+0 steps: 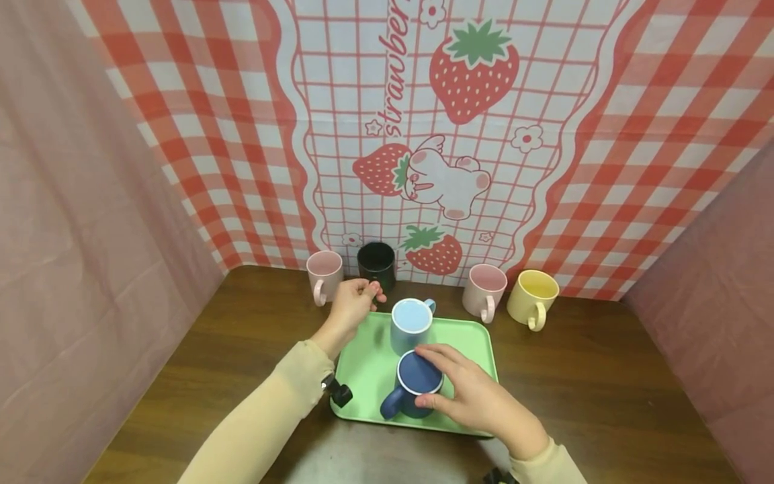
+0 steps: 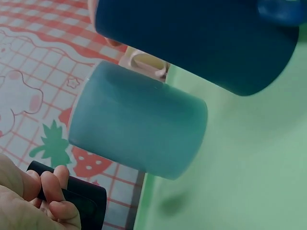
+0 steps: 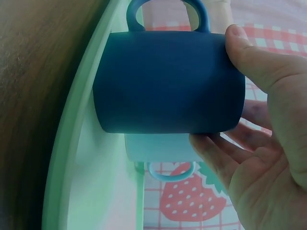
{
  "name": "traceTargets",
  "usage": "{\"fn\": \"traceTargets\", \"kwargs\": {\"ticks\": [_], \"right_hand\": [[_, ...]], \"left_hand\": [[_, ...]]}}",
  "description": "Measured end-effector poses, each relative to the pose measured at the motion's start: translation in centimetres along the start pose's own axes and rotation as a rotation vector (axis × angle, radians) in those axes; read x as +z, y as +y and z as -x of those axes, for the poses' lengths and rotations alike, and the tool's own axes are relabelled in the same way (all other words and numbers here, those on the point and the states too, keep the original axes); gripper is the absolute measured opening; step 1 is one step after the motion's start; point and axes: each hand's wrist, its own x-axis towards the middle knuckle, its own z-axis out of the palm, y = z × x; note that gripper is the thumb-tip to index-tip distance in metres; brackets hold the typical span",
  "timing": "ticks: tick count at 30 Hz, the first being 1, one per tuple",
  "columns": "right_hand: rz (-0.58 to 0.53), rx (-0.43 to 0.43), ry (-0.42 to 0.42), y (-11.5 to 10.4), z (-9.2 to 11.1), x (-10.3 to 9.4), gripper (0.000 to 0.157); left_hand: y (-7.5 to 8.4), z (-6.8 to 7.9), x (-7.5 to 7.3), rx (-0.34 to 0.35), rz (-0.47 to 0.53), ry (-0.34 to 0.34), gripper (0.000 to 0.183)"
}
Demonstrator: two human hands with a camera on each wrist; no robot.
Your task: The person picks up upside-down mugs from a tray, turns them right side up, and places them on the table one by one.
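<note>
My right hand (image 1: 478,396) holds a dark blue mug (image 1: 417,373) around its upper part, thumb on one side and fingers on the other. The mug is at the front of a green tray (image 1: 357,356), its handle toward the lower left. In the right wrist view the fingers touch the mug (image 3: 168,81) near its rim. My left hand (image 1: 353,306) pinches at the front of a black mug (image 1: 377,259) behind the tray; the fingers hide its handle. Between the hands a light blue mug (image 1: 411,329) stands on the tray, its handle toward the back right.
A pink mug (image 1: 324,272) stands left of the black one. To the right, another pink mug (image 1: 484,289) and a yellow mug (image 1: 532,296) stand on the wooden table (image 1: 574,383). A strawberry-print cloth (image 1: 447,161) hangs at the back, with pink curtains (image 1: 91,222) at the sides.
</note>
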Motion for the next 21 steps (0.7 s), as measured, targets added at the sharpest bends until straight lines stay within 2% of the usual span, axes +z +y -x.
{"fn": "traceTargets", "kwargs": {"ticks": [6, 12, 21], "right_hand": [[-0.015, 0.021, -0.004, 0.1, 0.0, 0.0, 0.073], [-0.034, 0.045, -0.023, 0.0, 0.1, 0.0, 0.073], [-0.036, 0.056, -0.033, 0.1, 0.2, -0.1, 0.073]], "left_hand": [[-1.0, -0.4, 0.3, -0.036, 0.000, 0.019, 0.023], [-1.8, -0.7, 0.4, -0.038, -0.002, 0.024, 0.021], [-1.9, -0.7, 0.6, -0.060, -0.011, 0.025, 0.023]]}}
